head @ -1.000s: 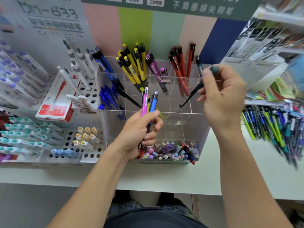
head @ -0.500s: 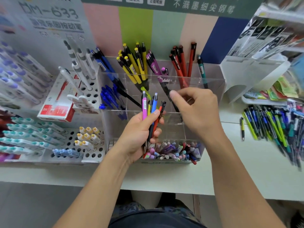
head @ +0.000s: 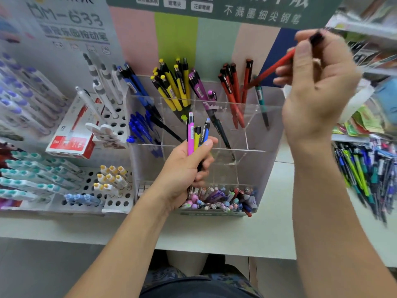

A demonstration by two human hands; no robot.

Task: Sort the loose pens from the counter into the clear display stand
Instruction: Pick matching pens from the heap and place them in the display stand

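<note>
From the head view, the right hand (head: 318,82) pinches a red pen (head: 272,69) above the clear display stand (head: 253,168), near its red compartment (already part-filled); the left hand (head: 184,168) grips three pens (head: 196,134) before it, with many loose pens (head: 365,168) unsorted on the bench (head: 247,233) to its right.
</note>
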